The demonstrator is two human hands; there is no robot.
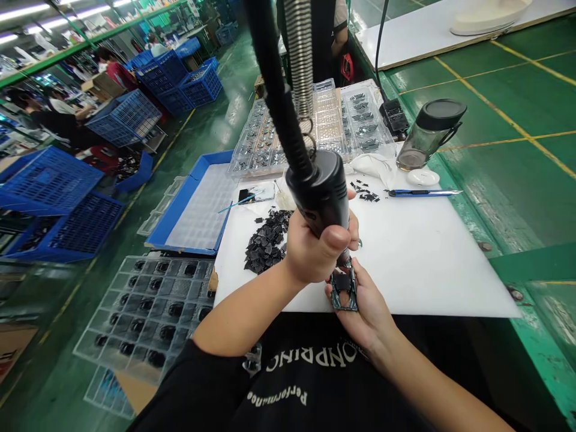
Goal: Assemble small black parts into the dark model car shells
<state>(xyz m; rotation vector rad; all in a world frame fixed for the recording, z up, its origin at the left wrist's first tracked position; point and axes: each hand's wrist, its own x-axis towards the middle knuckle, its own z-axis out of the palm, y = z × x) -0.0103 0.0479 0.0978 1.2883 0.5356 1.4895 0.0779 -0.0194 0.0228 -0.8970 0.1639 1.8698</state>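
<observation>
My left hand (315, 246) is wrapped around a black electric screwdriver (321, 186), which hangs upright from a coiled spring and a thick black cable. Its lower end meets a small dark plastic part (344, 288) with an open frame at its near end. My right hand (366, 297) holds this part from below and the side, fingers closed on it, just over the front edge of the white work board (418, 258). The exact contact of the screwdriver tip is partly hidden. Left of my hands lies a heap of small black plastic pieces (267, 240).
Clear trays of dark parts (364, 120) stand at the back. A utility knife (423, 193), a tumbler (427, 135) and a few black scraps (366, 193) lie to the right. A blue-rimmed bin (157, 231) and a compartment tray (148, 306) flank the left. A person stands beyond.
</observation>
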